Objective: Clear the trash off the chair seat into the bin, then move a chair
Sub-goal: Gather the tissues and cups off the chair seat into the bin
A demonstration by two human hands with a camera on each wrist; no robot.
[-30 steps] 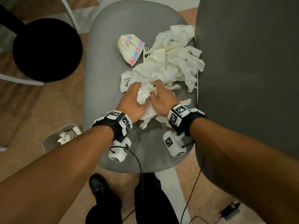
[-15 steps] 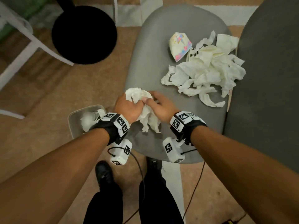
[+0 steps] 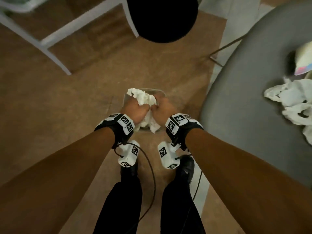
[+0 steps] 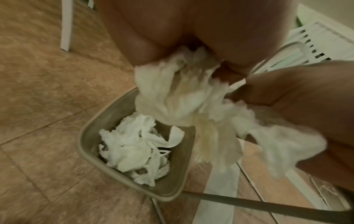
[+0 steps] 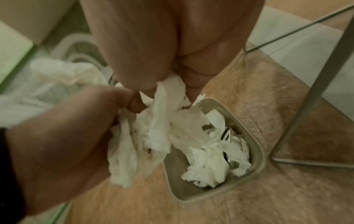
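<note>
A wad of white crumpled tissue [image 3: 145, 102] hangs between my two hands, right above the small beige bin [image 3: 161, 92] on the floor. My left hand [image 3: 135, 108] grips the wad [image 4: 172, 94] from the left, and my right hand [image 3: 163, 108] pinches its other side [image 5: 164, 115]. Inside the bin [image 4: 91, 153] lies more crumpled tissue [image 4: 134, 148], also seen in the right wrist view [image 5: 212, 159]. On the grey chair seat [image 3: 244, 107] at the right, a heap of white tissue [image 3: 292, 102] and a colourful paper cup [image 3: 303, 61] lie at the frame's edge.
A round black stool seat [image 3: 162, 17] stands beyond the bin, with white frame legs [image 3: 55, 53] to the left. The grey chair's thin metal leg [image 5: 318, 84] stands close beside the bin. My shoes [image 3: 184, 169] and a black cable [image 3: 152, 174] are below my wrists.
Both hands lifted a wad of tissue off the chair seat and carried it left and down, from over the seat's edge to over the bin. The view swung left with them.
</note>
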